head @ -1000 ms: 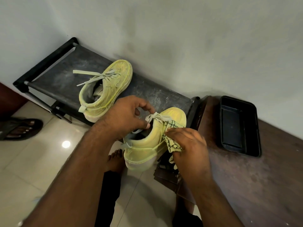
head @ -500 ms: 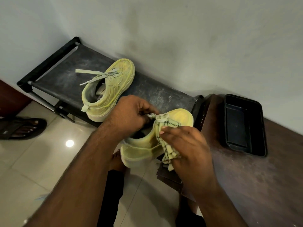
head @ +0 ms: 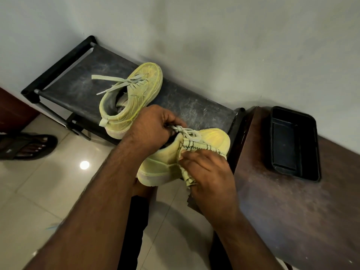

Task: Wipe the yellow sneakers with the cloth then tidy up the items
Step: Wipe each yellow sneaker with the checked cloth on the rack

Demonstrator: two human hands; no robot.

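- Two hands work one yellow sneaker [head: 194, 151]: left hand [head: 153, 127] grips its collar, fingers curled.
- Right hand [head: 206, 168] presses a checked cloth [head: 196, 148] on it, fingers clutching.
- Second sneaker [head: 134, 100] sits on the dusty rack [head: 81, 78]; black tray [head: 294, 143] on the worktop [head: 292, 211].

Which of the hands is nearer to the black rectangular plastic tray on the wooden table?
Right. The right hand presses the checked cloth on the held yellow sneaker, beside the black rectangular plastic tray; the left hand grips that sneaker's collar, farther away.

The cloth [head: 191, 151] is now spread further forward over the held sneaker [head: 196, 152], toward its toe, and the right hand [head: 206, 168] is pressed lower on that sneaker's side than 1 second ago.
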